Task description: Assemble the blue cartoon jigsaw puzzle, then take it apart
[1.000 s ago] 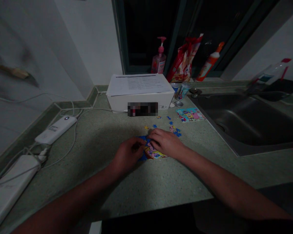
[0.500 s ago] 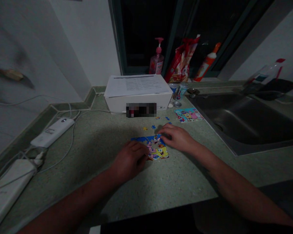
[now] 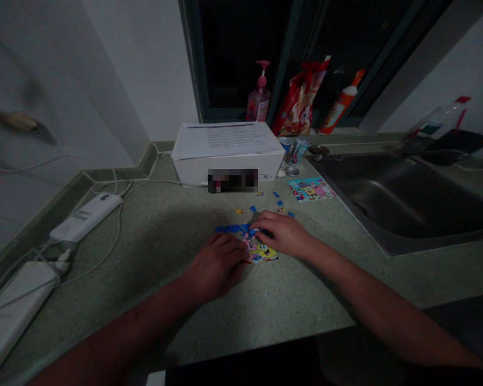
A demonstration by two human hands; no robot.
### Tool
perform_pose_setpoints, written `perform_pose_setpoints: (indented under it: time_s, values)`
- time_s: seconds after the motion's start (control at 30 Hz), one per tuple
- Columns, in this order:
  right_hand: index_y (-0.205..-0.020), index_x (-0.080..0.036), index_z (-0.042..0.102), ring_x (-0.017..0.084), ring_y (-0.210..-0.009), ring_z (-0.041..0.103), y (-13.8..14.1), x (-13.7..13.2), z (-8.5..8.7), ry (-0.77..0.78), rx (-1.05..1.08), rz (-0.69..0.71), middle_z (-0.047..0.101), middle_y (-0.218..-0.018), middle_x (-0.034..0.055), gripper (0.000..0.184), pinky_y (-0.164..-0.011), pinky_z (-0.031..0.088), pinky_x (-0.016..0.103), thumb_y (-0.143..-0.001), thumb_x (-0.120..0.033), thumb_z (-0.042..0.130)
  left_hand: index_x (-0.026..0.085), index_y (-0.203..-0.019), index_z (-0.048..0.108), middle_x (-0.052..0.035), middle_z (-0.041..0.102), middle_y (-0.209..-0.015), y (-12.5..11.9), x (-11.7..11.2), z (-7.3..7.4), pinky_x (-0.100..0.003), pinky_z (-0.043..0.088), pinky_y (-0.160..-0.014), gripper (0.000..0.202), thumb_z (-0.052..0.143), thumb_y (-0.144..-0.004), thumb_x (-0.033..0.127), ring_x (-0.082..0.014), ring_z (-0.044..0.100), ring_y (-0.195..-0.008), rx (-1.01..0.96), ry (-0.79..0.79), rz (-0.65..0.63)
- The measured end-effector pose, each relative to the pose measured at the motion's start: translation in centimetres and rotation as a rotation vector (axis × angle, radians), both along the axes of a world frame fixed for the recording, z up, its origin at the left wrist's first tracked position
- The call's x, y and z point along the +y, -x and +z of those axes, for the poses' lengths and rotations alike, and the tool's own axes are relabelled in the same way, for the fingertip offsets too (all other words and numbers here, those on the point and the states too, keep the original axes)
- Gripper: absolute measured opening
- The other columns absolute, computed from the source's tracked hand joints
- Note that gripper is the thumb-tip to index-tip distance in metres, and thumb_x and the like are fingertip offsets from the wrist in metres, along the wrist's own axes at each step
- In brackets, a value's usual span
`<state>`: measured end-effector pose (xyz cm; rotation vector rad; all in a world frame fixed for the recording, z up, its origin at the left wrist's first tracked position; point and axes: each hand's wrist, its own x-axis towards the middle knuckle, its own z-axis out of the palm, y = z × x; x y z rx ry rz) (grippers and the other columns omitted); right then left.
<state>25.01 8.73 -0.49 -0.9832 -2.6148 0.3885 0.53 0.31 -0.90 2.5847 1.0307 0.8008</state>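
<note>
Jigsaw puzzle [image 3: 266, 251], in our head view, lay on the counter [image 3: 249, 311], its left side under our left hand [image 3: 218, 264], its upper right under our right hand [image 3: 282, 232]. Both were curled; we couldn't tell whether around anything.

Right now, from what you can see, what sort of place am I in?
Most likely a kitchen: a metal sink is set into the speckled green countertop, and a pink pump bottle and an orange bottle stand by the dark window.
</note>
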Motion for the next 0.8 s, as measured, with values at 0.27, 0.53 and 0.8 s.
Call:
perform_pose_setpoints:
  time_s: [0.27, 0.53, 0.8]
  values:
    - [-0.118, -0.025, 0.074, 0.020, -0.100, 0.069, 0.18, 0.02, -0.13, -0.008, -0.017, -0.005, 0.072, -0.110, 0.0055, 0.025, -0.086, 0.054, 0.034, -0.098, -0.020, 0.061, 0.024, -0.111, 0.072, -0.0028, 0.077, -0.113, -0.05, 0.10, -0.12, -0.045, 0.048, -0.096, 0.016, 0.063, -0.098, 0.020, -0.0247, 0.065, -0.105, 0.013, -0.002, -0.008]
    - [-0.118, -0.024, 0.073, 0.020, -0.098, 0.069, 0.39, -0.11, 0.10, -0.010, -0.060, -0.028, 0.071, -0.111, 0.0055, 0.026, -0.085, 0.053, 0.033, -0.098, -0.017, 0.060, 0.025, -0.112, 0.072, -0.0021, 0.076, -0.113, -0.03, -0.01, -0.03, -0.044, 0.048, -0.098, 0.016, 0.063, -0.099, 0.021, -0.0238, 0.064, -0.107, 0.025, 0.014, -0.002]
    - [-0.121, -0.025, 0.072, 0.021, -0.100, 0.069, 0.39, -0.10, 0.07, -0.014, -0.068, -0.030, 0.071, -0.111, 0.0061, 0.026, -0.086, 0.052, 0.033, -0.099, -0.019, 0.059, 0.024, -0.111, 0.073, -0.0033, 0.077, -0.113, -0.07, 0.00, 0.02, -0.045, 0.049, -0.098, 0.016, 0.062, -0.100, 0.021, -0.0242, 0.065, -0.106, 0.030, -0.005, -0.005]
